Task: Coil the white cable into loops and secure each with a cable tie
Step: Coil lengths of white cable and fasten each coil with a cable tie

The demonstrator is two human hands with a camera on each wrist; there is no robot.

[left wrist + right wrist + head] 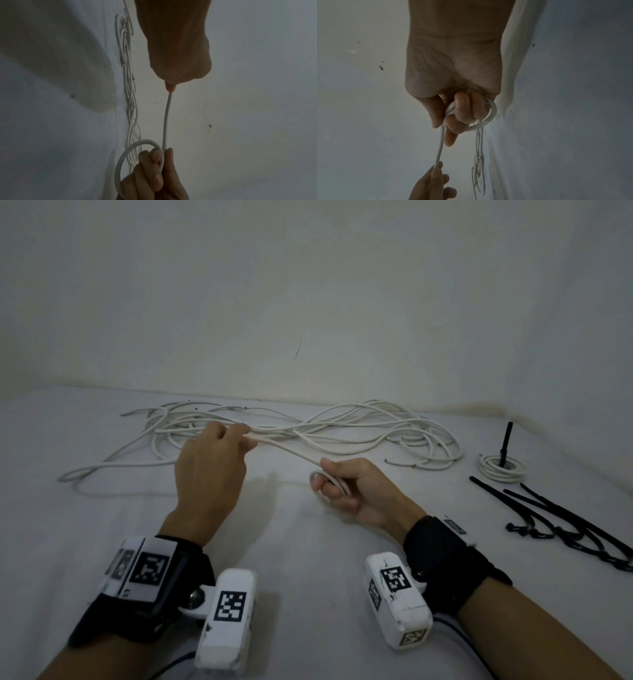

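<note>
So, going left to right: a long tail of the white cable (113, 465) trails off toward the left edge of the worktop (308, 559), and the big loose tangle of it lies spread along the back, near the wall.

The left hand (209, 470) is up over the near edge of that tangle, thumb and fingertips pinched on one strand — a narrow grip on the cable, nothing else in it.

From that pinch the strand runs down and to the right, fairly straight, into the right hand (356, 491). That one has its fingers curled round a small loop (317, 475) of the same cable, so it's holding the start of a coil; the right wrist view shows the ring poking out past the fingers.

That's the bit that matters, I'd say: the free strand's long axis goes left-and-back from the loop, the slack sits on the left hand's side, and the left hand is the nearer one to feed it. Next wrap probably means swinging that strand over to the right hand.

Further right there's an already wound little coil (501, 470) with a black tie (506, 443) sticking up from its middle, and a bunch of spare black ties (565, 518) lying near the right edge.
</note>
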